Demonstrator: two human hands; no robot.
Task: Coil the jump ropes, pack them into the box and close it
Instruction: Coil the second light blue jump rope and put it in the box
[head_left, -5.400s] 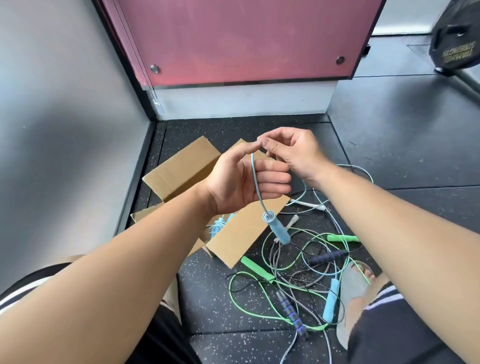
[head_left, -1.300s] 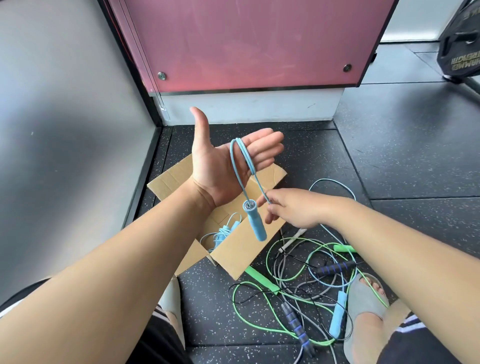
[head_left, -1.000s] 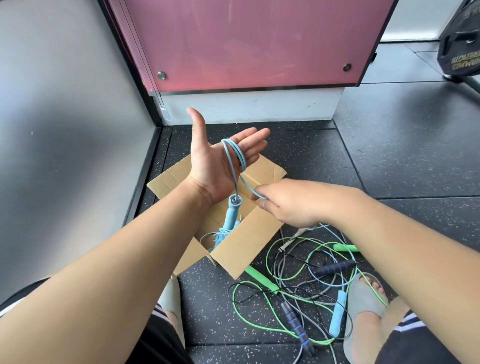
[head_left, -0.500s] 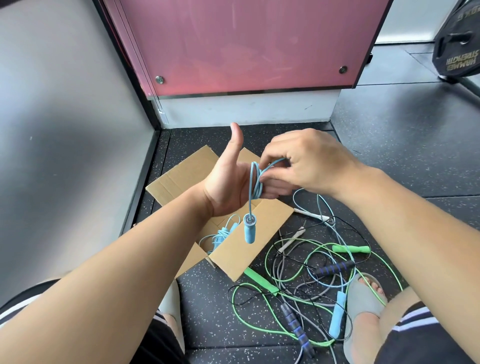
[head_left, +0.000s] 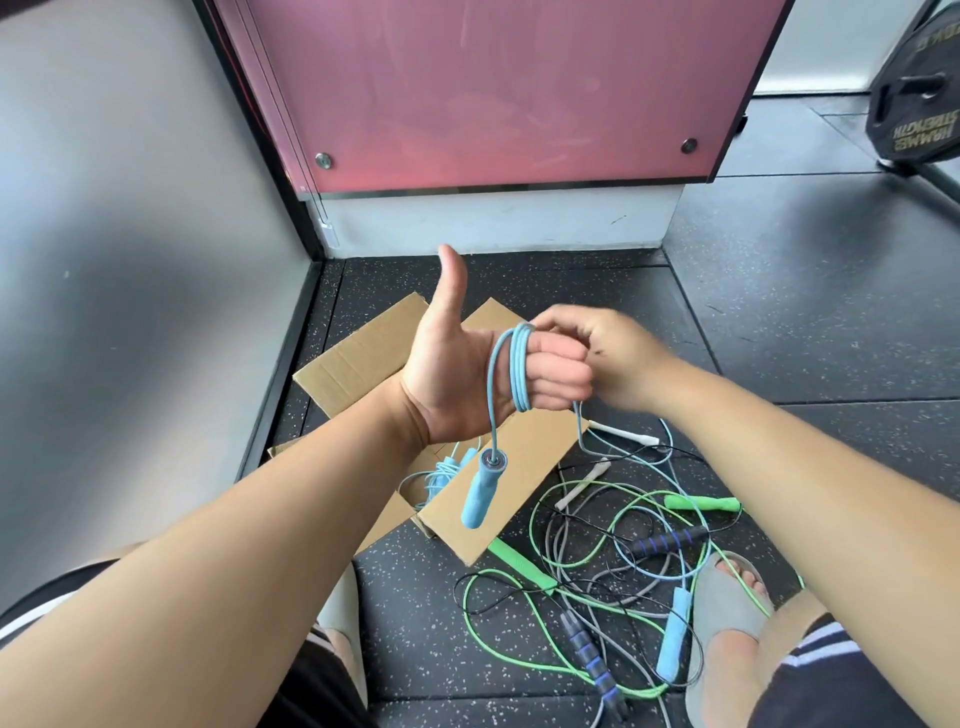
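While my left hand (head_left: 488, 374) curls around the limp, light blue rope (head_left: 519, 374), my right hand (head_left: 613, 358) pinches its slack; the handle (head_left: 483, 488) dangles.

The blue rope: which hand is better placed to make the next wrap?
Right. The right hand pinches the free blue rope; the left hand is occupied as the spool, coils around its fingers.

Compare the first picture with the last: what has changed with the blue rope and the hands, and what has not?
The blue rope now loops several times around the left hand; the right hand has moved behind its fingers. The hanging handle swings lower. The box and floor tangle stay put.
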